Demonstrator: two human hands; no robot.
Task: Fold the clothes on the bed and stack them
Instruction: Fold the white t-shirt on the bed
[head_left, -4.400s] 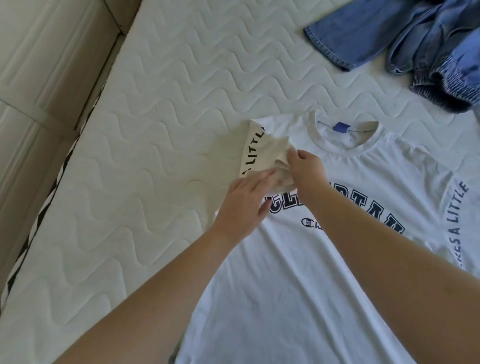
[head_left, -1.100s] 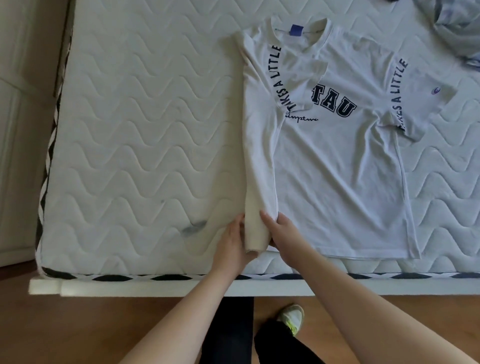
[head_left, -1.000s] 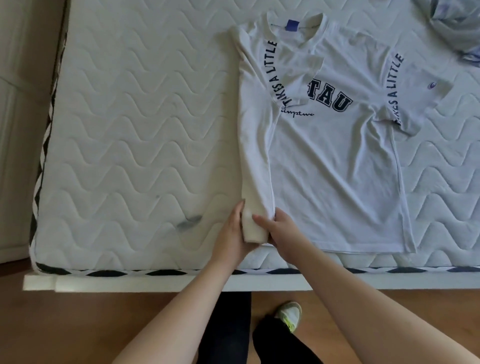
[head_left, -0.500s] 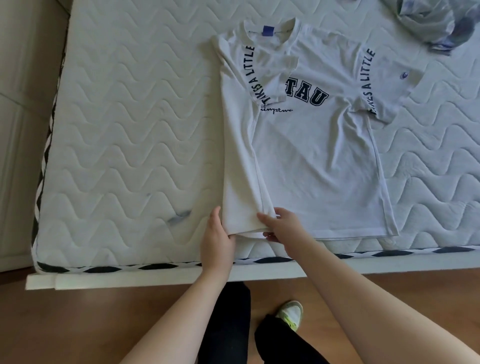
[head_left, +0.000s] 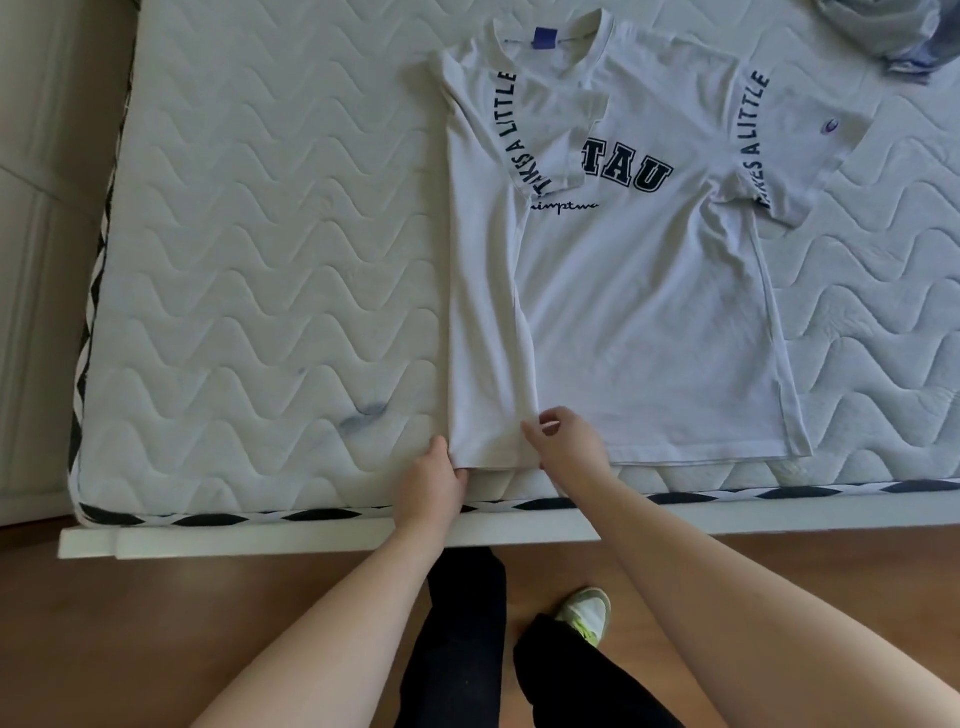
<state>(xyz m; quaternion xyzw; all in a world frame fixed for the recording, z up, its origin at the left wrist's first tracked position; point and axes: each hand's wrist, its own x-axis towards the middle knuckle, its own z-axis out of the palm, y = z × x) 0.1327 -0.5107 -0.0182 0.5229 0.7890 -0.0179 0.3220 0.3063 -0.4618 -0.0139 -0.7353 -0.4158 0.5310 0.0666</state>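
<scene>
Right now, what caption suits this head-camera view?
Both hands, left hand and right hand, flatten the white T-shirt's folded side on the mattress.

A white quilted mattress (head_left: 270, 218) with wavy stitching and black-and-white zigzag edging lies on a white bed frame (head_left: 311, 538). Brown wooden floor (head_left: 156, 639) below; pale panelled wall (head_left: 36, 156) at left.

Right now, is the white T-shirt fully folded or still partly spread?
Partly folded. The white T-shirt has its left side turned inward over the print; its right sleeve lies spread on the mattress.
</scene>
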